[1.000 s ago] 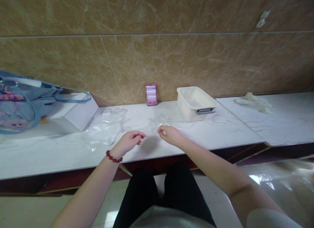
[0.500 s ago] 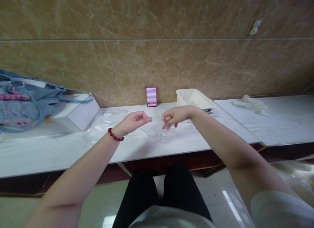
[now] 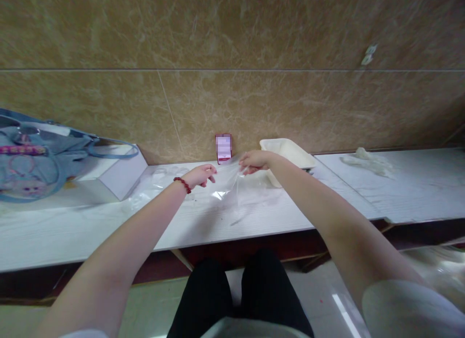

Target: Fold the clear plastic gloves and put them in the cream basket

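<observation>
A clear plastic bag point(image 3: 227, 185) is stretched between my two hands above the white counter. My right hand point(image 3: 255, 161) pinches its upper right part, fingers bent and pointing left. Curled at the film's left edge is my left hand point(image 3: 203, 175), wearing a red bead bracelet point(image 3: 182, 184) on the wrist; its exact grip is partly lost in the see-through film. The bag hangs down toward the counter, its lower edge hard to make out. Just behind it a phone point(image 3: 223, 148) with a lit screen leans upright against the wall.
A cream plastic tray point(image 3: 288, 151) stands by the wall beyond my right forearm. More clear plastic film point(image 3: 148, 188) lies left of my left hand. At far left a blue denim bag point(image 3: 39, 159) rests on a white box point(image 3: 118, 178). A crumpled whitish glove-like piece point(image 3: 368, 162) lies at right.
The plastic film has risen from the counter and spread between my hands. My left hand has moved slightly right, its fingers now bent downward; my right hand has shifted slightly.
</observation>
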`<state>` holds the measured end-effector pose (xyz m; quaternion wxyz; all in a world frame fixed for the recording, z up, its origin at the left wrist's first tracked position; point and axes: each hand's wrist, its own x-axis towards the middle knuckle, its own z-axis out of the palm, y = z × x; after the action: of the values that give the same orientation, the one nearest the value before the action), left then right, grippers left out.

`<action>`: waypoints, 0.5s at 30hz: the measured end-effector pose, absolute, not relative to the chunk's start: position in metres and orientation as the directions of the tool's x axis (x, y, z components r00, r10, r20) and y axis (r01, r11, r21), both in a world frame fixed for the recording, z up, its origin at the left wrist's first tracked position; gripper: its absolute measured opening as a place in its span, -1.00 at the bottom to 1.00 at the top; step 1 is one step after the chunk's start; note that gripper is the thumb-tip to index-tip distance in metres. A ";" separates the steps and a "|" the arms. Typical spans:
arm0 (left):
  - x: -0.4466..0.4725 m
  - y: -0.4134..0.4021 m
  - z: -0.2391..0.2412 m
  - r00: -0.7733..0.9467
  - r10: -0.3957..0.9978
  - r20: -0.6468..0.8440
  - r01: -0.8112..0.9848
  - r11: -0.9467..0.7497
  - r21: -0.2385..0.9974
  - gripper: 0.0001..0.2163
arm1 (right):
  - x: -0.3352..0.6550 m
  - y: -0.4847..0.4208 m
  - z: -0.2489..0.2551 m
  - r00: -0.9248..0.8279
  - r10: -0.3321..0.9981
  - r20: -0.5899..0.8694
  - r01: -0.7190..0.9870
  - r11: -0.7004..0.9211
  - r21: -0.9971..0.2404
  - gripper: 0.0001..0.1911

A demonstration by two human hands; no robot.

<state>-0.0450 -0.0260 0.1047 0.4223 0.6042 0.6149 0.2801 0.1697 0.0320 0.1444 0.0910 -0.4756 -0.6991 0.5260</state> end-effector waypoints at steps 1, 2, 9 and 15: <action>-0.045 -0.017 0.106 0.035 0.985 -0.168 0.534 0.124 0.837 -0.88 | 0.165 0.038 0.141 -0.487 0.815 -0.313 0.574 0.028 -0.818 -0.87; -0.044 -0.008 0.108 -0.017 0.990 -0.143 0.533 0.130 0.836 -0.90 | 0.161 0.044 0.139 -0.446 0.863 -0.240 0.580 0.074 -0.812 -0.88; -0.039 0.030 0.131 -0.166 0.984 0.058 0.334 0.001 0.943 -0.89 | 0.149 0.074 0.135 -0.320 0.881 0.347 0.547 0.471 -0.692 -0.82; -0.044 0.015 0.123 -0.108 0.937 0.332 0.216 -0.304 0.928 -0.89 | 0.157 0.059 0.124 -0.340 0.769 0.541 0.518 0.633 -0.575 -0.74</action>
<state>-0.0437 0.0152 0.1233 0.3234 0.5843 0.4933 0.5573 0.1572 0.0586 0.1241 0.4119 -0.4002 -0.8043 0.1524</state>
